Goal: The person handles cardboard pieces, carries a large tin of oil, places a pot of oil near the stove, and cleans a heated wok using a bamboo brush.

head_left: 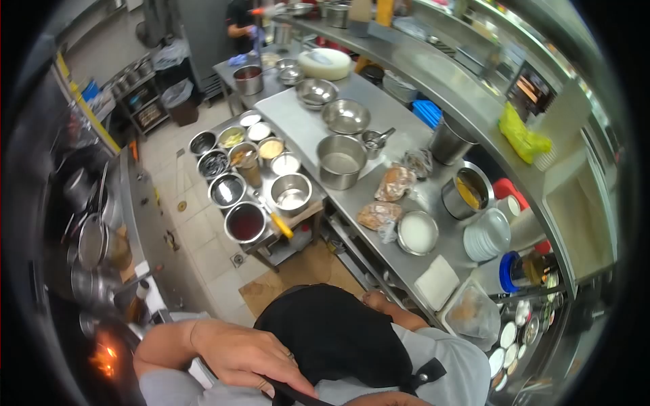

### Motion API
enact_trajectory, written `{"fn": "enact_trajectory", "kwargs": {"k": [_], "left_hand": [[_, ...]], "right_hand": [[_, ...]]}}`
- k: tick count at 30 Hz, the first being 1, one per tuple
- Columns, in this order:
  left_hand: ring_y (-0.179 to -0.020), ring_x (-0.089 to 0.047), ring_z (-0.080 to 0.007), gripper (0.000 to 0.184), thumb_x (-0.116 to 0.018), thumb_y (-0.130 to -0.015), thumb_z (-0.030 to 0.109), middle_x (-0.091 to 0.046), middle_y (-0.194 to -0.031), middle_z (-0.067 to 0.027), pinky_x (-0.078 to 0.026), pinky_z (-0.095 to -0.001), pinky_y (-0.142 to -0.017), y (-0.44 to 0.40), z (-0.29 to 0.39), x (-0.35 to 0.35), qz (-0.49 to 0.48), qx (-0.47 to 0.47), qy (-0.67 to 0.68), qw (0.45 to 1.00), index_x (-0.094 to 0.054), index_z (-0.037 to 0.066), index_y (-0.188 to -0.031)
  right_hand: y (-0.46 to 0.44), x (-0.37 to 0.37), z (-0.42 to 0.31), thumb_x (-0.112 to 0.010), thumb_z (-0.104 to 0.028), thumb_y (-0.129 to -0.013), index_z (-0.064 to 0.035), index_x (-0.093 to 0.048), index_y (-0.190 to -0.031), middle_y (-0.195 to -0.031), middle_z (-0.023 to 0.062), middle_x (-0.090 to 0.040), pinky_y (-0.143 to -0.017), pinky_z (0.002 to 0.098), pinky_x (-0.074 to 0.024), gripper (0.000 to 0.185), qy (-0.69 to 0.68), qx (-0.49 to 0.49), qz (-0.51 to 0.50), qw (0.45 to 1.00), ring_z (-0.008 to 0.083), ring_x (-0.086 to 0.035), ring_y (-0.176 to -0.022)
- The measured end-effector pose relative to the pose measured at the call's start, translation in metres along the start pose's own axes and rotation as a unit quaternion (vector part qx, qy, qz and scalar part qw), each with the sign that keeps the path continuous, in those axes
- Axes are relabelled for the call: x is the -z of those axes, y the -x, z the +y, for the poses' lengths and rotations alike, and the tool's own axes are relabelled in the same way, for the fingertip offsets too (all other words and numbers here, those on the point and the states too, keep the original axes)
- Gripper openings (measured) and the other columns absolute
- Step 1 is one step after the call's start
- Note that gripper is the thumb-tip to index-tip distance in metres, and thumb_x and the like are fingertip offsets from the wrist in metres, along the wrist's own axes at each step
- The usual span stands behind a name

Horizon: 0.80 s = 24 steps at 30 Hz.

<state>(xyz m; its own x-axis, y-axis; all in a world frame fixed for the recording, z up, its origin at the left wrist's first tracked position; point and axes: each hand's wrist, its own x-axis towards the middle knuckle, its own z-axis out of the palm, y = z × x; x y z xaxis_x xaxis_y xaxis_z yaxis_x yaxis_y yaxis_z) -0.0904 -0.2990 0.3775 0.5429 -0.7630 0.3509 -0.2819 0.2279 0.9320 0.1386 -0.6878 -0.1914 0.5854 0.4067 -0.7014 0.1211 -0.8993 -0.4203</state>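
Across my chest lies my left hand, rings on its fingers, which are closed around a black strap. A black apron covers my front over a grey shirt. My right hand is low beside the apron, near the front edge of the steel counter. It is small and partly hidden, so its fingers cannot be made out. Nearest to it on the counter are bagged food, a bowl of white liquid and a folded white cloth.
A low table holds several steel containers and a yellow-handled tool. Flames burn at the lower left stove. Plates and a pot stand at right. Another person is at the back.
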Motion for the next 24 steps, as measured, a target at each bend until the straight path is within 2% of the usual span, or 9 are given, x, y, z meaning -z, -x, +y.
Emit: {"fn": "enact_trajectory", "kwargs": {"k": [3,4,7,12,14,15,18,19,24], "left_hand": [[-0.095,-0.069,-0.0347,0.033,-0.065,-0.099,0.012,-0.072,-0.107,-0.015,-0.055,-0.0438,-0.084,0.016,0.019,0.002,0.041,0.021,-0.204,0.978,-0.073,-0.002,-0.128],[-0.089,-0.069,-0.0284,0.04,-0.074,-0.083,0.012,-0.071,-0.102,-0.0063,-0.053,-0.0385,-0.078,0.008,0.044,-0.001,0.083,0.088,-0.402,0.908,-0.077,0.008,-0.123],[-0.082,-0.065,-0.0235,0.054,-0.075,-0.066,0.008,-0.065,-0.099,-0.0033,-0.051,-0.0346,-0.076,0.029,0.055,-0.025,0.131,0.12,-0.503,0.846,-0.075,0.012,-0.12],[-0.082,-0.067,-0.0217,0.068,-0.077,-0.062,0.008,-0.067,-0.103,-0.0021,-0.054,-0.034,-0.075,0.052,0.072,-0.039,0.169,0.203,-0.474,0.84,-0.073,0.013,-0.13],[-0.083,-0.069,-0.0221,0.072,-0.077,-0.065,0.005,-0.067,-0.104,-0.0027,-0.056,-0.0329,-0.072,0.059,0.081,-0.039,0.187,0.182,-0.491,0.831,-0.071,0.013,-0.136],[-0.083,-0.069,-0.0221,0.072,-0.077,-0.065,0.005,-0.067,-0.104,-0.0027,-0.056,-0.0329,-0.072,0.064,0.083,-0.038,0.188,0.185,-0.498,0.826,-0.071,0.013,-0.136],[-0.084,-0.07,-0.0238,0.069,-0.077,-0.07,0.003,-0.069,-0.107,-0.0042,-0.058,-0.0337,-0.072,0.077,0.079,-0.04,0.161,0.158,-0.428,0.875,-0.07,0.012,-0.138],[-0.083,-0.071,-0.0247,0.066,-0.076,-0.072,0.002,-0.07,-0.107,-0.0046,-0.059,-0.0341,-0.071,0.077,0.078,-0.04,0.159,0.16,-0.419,0.879,-0.07,0.011,-0.138],[-0.078,-0.071,-0.0279,0.063,-0.075,-0.074,0.0,-0.073,-0.106,-0.0059,-0.06,-0.0375,-0.069,0.071,0.092,-0.043,0.17,0.195,-0.431,0.864,-0.071,0.01,-0.136]], "right_hand": [[0.022,-0.014,-0.016,-0.062,-0.039,-0.098,-0.0107,-0.081,-0.109,-0.121,0.0199,-0.076,-0.098,0.0488,-0.0555,0.037,0.074,0.048,0.001,0.996,0.0398,-0.072,-0.114],[0.026,-0.017,-0.015,-0.061,-0.04,-0.099,-0.0107,-0.081,-0.111,-0.12,0.0198,-0.076,-0.098,0.0489,-0.0555,0.038,0.082,0.049,0.005,0.995,0.0404,-0.072,-0.114],[0.039,-0.019,-0.019,-0.06,-0.042,-0.1,-0.0117,-0.08,-0.116,-0.12,0.0193,-0.077,-0.098,0.0498,-0.0554,0.04,0.071,0.032,0.01,0.997,0.0416,-0.071,-0.114],[0.031,-0.021,-0.01,-0.07,-0.045,-0.095,-0.0124,-0.079,-0.118,-0.115,0.0173,-0.078,-0.095,0.0492,-0.0566,0.041,0.102,0.048,0.025,0.993,0.0391,-0.073,-0.108],[0.047,0.007,-0.045,-0.078,-0.04,-0.095,-0.0075,-0.078,-0.119,-0.108,0.0123,-0.081,-0.09,0.039,-0.0601,0.041,0.094,0.034,0.022,0.995,0.0264,-0.078,-0.098],[0.057,0.024,-0.073,-0.078,-0.03,-0.096,-0.0062,-0.077,-0.119,-0.103,0.0101,-0.08,-0.087,0.0375,-0.0606,0.034,-0.103,0.081,0.001,0.991,0.0237,-0.077,-0.093],[0.176,0.116,-0.216,-0.075,-0.006,-0.097,-0.0012,-0.075,-0.116,-0.103,0.01,-0.076,-0.083,0.0326,-0.0601,0.021,-0.449,0.262,-0.081,0.85,0.0191,-0.073,-0.089],[0.21,0.139,-0.248,-0.079,-0.011,-0.095,0.0022,-0.074,-0.117,-0.119,0.017,-0.073,-0.092,0.0368,-0.0583,0.026,-0.501,0.364,-0.142,0.772,0.0236,-0.073,-0.102],[0.351,0.234,-0.382,-0.07,-0.02,-0.103,0.0071,-0.07,-0.131,-0.134,0.0248,-0.067,-0.097,0.0461,-0.0526,0.039,-0.144,0.761,-0.327,0.541,0.0387,-0.066,-0.108]]}}
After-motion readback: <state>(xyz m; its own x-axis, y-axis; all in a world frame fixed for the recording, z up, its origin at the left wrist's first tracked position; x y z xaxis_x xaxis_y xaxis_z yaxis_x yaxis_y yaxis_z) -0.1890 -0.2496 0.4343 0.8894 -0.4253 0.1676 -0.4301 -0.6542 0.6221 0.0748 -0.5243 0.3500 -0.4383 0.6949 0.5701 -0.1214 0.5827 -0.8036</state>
